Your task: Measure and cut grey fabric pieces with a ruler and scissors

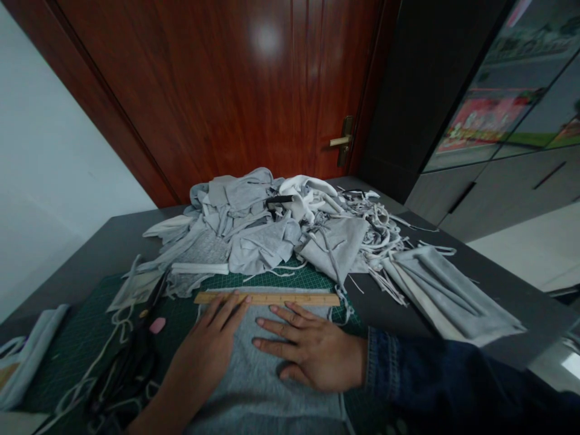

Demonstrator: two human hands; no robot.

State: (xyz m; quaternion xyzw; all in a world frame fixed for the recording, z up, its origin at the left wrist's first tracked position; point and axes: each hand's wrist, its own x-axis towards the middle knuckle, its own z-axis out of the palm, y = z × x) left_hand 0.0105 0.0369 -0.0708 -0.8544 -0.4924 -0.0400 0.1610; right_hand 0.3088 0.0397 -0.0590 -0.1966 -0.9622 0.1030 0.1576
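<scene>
A grey knit fabric piece (272, 374) lies on the green cutting mat (181, 320) right in front of me. Across its far end rests a wooden ruler (272, 299), roughly level from left to right. My left hand (211, 338) is spread with its fingertips on the ruler's left part. Flat on the fabric lies my right hand (312, 347), fingers apart, its upper fingertips close to the ruler's lower edge. Left of my left hand are black-handled scissors (129, 362), partly tangled in pale cord. Beside them sits a small pink piece (157, 325), perhaps chalk.
A heap of grey fabric scraps (244, 211) fills the table's far side, with cut strips and cords (380, 235) at its right. Folded grey fabric (457, 296) lies right, a rolled piece (36, 350) left. A wooden door (217, 90) stands behind the dark table (498, 308).
</scene>
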